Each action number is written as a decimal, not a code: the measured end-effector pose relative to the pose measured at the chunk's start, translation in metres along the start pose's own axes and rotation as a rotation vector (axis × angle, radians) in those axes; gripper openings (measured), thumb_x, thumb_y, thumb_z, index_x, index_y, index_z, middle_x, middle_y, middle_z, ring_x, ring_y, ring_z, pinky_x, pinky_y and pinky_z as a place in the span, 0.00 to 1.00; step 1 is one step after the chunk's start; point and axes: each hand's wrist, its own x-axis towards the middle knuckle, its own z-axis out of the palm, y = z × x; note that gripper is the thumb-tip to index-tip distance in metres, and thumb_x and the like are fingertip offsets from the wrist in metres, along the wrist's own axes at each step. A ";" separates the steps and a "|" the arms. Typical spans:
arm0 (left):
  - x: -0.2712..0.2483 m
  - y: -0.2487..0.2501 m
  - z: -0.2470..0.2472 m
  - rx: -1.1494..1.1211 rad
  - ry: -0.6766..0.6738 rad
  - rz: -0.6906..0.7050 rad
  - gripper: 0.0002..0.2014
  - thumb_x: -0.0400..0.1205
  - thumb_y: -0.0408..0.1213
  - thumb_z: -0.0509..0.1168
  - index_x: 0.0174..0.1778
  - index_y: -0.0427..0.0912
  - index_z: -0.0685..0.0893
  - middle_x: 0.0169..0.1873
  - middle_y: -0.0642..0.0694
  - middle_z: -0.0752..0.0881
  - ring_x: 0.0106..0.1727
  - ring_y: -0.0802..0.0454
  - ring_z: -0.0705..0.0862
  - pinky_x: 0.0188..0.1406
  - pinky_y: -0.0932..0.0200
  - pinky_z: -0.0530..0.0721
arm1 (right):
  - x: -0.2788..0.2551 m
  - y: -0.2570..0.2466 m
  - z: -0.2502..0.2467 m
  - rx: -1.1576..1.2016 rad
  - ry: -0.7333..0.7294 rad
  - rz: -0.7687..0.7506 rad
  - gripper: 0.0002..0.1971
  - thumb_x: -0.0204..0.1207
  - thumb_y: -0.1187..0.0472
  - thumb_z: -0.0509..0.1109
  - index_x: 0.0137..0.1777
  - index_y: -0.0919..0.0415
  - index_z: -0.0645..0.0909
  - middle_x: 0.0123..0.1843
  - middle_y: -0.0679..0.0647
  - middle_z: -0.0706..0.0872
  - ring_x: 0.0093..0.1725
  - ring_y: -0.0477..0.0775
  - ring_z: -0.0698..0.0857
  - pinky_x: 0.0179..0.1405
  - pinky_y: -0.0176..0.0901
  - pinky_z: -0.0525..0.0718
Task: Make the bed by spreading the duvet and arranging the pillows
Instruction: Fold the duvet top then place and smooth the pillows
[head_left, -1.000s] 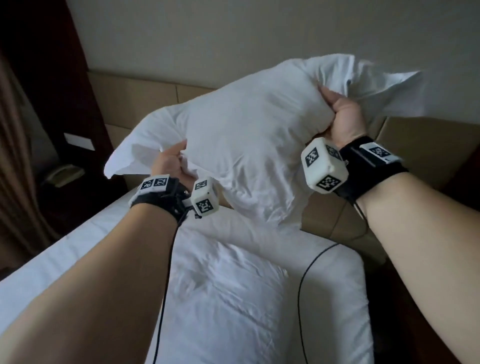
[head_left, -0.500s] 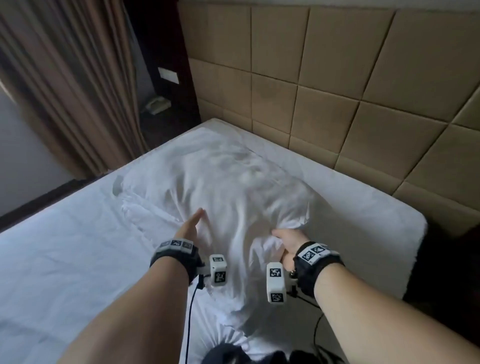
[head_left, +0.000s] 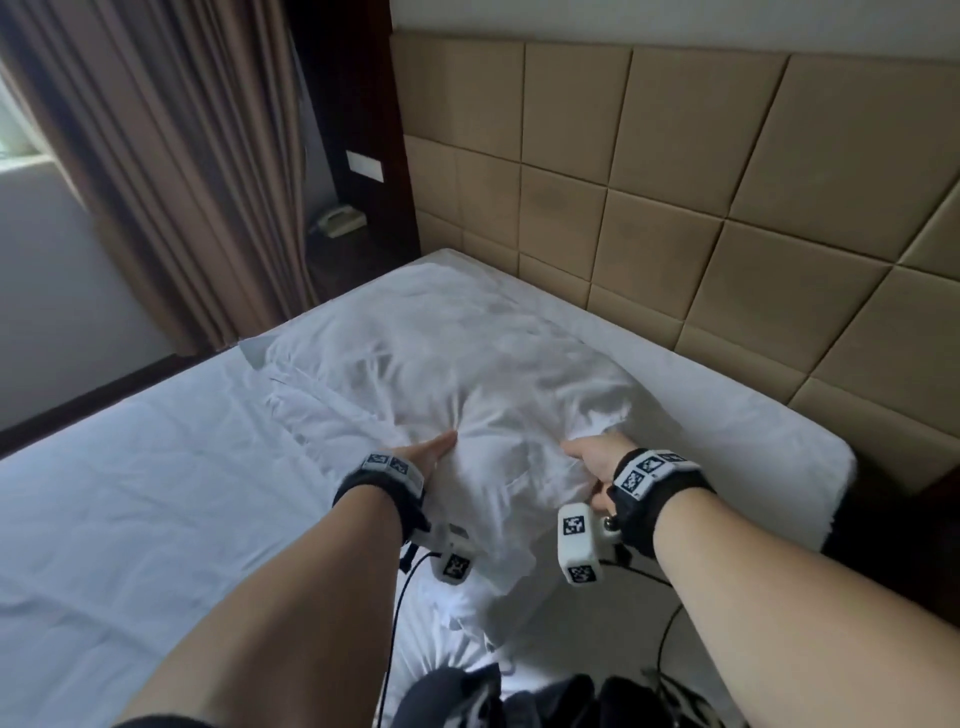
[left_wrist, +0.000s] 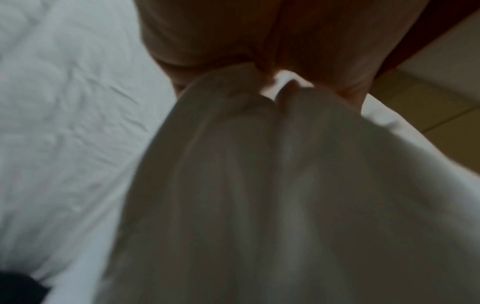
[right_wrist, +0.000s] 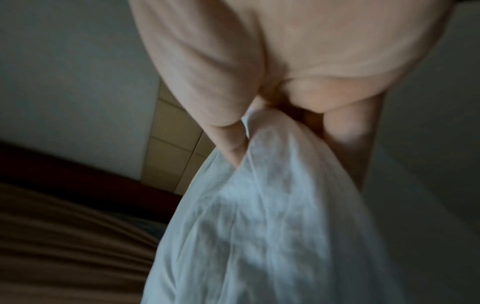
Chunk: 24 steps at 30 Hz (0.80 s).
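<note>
Both hands clutch bunched fabric of the pillow (head_left: 457, 374), the left hand (head_left: 428, 452) at its 6 o'clock edge, the right hand (head_left: 597, 457) toward 5 o'clock. The pillow lies on the bed (head_left: 130, 467) by the headboard (head_left: 675, 208). A hard tug on the slack case could skew it or drag it off the pillows' row.

Close in on the left hand (left_wrist: 259, 41): its fingers (left_wrist: 345, 61) bunch a fold of the white pillow (left_wrist: 259, 195), which fills the lower frame in shadow. Wrinkled sheet (left_wrist: 64, 102) lies to the left, tan headboard (left_wrist: 428, 92) panels at right. The view is blurred.
</note>
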 end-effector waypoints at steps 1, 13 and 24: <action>-0.021 0.000 -0.001 0.031 -0.075 -0.050 0.47 0.61 0.70 0.80 0.66 0.36 0.86 0.62 0.35 0.89 0.61 0.36 0.88 0.62 0.46 0.84 | 0.003 0.002 -0.003 -0.089 0.026 0.006 0.30 0.59 0.48 0.76 0.61 0.60 0.81 0.55 0.65 0.89 0.47 0.69 0.92 0.50 0.68 0.91; 0.008 0.129 -0.056 0.769 0.486 0.477 0.46 0.75 0.80 0.53 0.87 0.73 0.42 0.90 0.45 0.40 0.90 0.34 0.44 0.85 0.28 0.54 | -0.004 -0.091 0.019 -0.868 0.344 -0.290 0.45 0.74 0.25 0.56 0.88 0.38 0.44 0.91 0.52 0.39 0.88 0.64 0.41 0.82 0.75 0.43; 0.168 0.105 -0.008 1.172 0.214 0.342 0.51 0.60 0.91 0.45 0.76 0.83 0.29 0.87 0.50 0.28 0.85 0.28 0.33 0.68 0.10 0.50 | 0.110 -0.029 0.112 -1.057 0.041 0.004 0.59 0.55 0.09 0.49 0.83 0.29 0.29 0.86 0.41 0.23 0.85 0.63 0.24 0.71 0.88 0.37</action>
